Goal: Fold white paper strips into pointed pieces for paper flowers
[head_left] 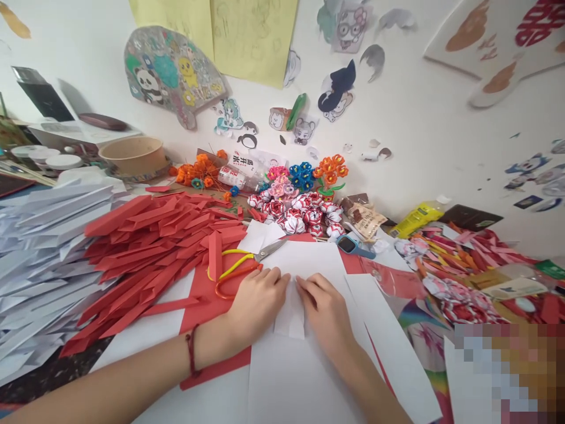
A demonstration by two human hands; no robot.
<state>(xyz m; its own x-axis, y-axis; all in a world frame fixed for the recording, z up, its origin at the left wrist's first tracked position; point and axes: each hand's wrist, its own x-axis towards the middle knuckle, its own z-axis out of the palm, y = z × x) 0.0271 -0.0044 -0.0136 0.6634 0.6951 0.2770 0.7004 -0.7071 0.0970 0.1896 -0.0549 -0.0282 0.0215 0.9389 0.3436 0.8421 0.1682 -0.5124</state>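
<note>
A small white strip of paper (290, 321) lies on larger white sheets (304, 377) in front of me. My left hand (260, 300) grips its upper left edge, fingers curled, a dark red cord bracelet on the wrist. On the other side my right hand (324, 306) pinches the upper right edge of the same strip. Both sets of fingertips nearly meet at its top. Scissors (233, 268) with yellow and orange handles rest just beyond my left hand, blades pointing up and right. Beside them is a folded red paper strip (215, 256).
To the left are heaps of folded red strips (154, 253) and white strips (48, 247). Red-and-white paper flowers (304, 212) cluster by the wall. A blue watch (353, 246), a yellow bottle (417, 218) and coloured strips (481, 247) lie at the right.
</note>
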